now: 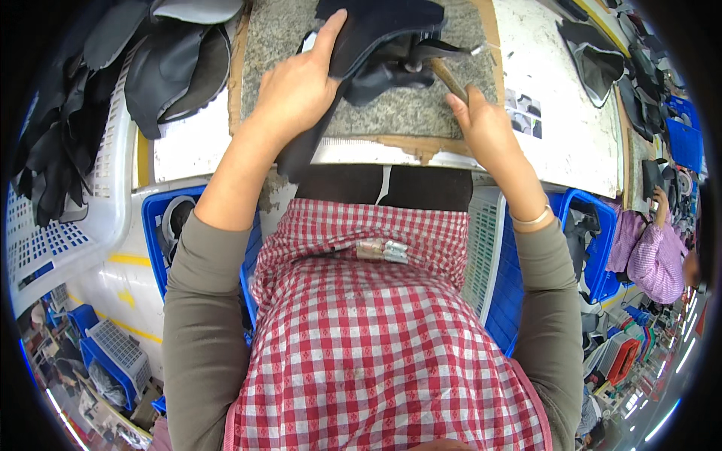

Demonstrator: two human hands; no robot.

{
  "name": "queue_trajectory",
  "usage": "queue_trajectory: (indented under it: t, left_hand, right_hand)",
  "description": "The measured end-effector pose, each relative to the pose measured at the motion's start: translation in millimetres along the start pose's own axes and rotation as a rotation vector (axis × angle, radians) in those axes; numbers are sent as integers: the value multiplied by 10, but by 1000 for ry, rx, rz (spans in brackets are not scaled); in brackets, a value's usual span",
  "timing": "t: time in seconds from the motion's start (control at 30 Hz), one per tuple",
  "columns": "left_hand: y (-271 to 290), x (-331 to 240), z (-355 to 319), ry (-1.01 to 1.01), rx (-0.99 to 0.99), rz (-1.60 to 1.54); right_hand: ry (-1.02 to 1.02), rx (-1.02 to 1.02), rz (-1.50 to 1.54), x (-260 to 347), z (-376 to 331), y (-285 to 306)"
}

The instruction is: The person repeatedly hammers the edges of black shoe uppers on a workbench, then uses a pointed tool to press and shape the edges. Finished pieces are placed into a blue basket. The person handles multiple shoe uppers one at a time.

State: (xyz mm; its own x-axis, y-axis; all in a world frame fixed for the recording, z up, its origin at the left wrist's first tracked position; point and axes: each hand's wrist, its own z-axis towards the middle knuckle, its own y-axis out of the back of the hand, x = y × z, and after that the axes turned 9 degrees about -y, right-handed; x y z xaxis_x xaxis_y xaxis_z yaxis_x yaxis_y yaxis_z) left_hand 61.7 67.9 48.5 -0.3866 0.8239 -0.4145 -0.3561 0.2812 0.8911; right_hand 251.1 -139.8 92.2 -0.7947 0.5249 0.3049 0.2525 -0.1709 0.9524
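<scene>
On the worn grey work pad (391, 124) lies a black leather shoe upper (376, 30), its edges curling and one part hanging past the front edge. My left hand (297, 90) holds it at its left side, index finger stretched out along the top surface; the other fingertips are partly hidden. In my right hand (485, 124) is a hammer (450, 79), gripped by its wooden handle. The hammer's head is at the folded right part of the upper, partly lost among the black pieces, so whether it touches I cannot tell.
A white basket (113, 177) heaped with black leather pieces stands at the left, near more pieces (180, 75) on the table. Another piece (598, 71) lies at the right. Blue crates (154, 225) stand below. A person in a checked shirt (654, 259) works at far right.
</scene>
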Motion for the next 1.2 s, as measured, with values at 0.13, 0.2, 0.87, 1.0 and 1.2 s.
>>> queue_trajectory:
  t: [0.13, 0.2, 0.87, 1.0, 1.2]
  left_hand:
    - [50, -21, 48, 43, 64, -105]
    - [105, -116, 45, 82, 3, -134]
    - [441, 1181, -4117, 568, -166, 149]
    - [1112, 1886, -2333, 194, -743, 231]
    - [2300, 3129, 557, -153, -930, 333]
  right_hand:
    - [-31, -101, 99, -38, -5, -65]
    - [-27, -12, 180, 36, -16, -193]
    - [134, 279, 355, 186, -446, -433]
    - [-19, 263, 334, 185, -187, -512]
    - [-483, 468, 832, -90, 72, -597]
